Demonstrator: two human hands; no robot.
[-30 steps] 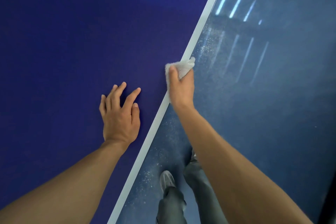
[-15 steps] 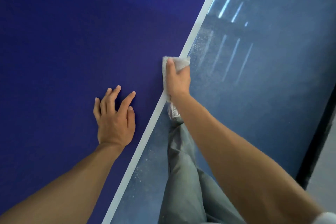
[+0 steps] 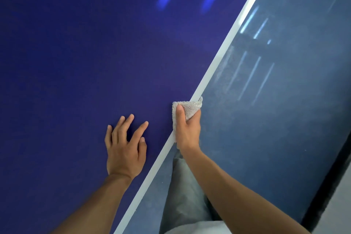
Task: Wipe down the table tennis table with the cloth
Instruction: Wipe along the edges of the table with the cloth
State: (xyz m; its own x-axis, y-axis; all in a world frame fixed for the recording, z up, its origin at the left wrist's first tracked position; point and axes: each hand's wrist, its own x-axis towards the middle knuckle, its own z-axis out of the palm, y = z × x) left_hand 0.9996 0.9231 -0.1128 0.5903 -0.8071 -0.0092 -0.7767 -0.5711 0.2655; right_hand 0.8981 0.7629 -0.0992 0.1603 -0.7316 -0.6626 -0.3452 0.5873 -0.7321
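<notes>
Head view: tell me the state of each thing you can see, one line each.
table: glossy blue top, reflects lights.
edge: white stripe, cloth wrapped over it.
cloth: bunched, held against the edge.
left hand: fingers spread, rests flat on the table.
right hand: grips the cloth, thumb on top.
floor: shiny, faintly streaked.

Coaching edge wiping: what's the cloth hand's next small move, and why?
Probably slide the right hand, gripping the cloth over the white edge stripe, up along it: the stripe runs on beyond the cloth, and the left hand rests flat on the table.
</notes>
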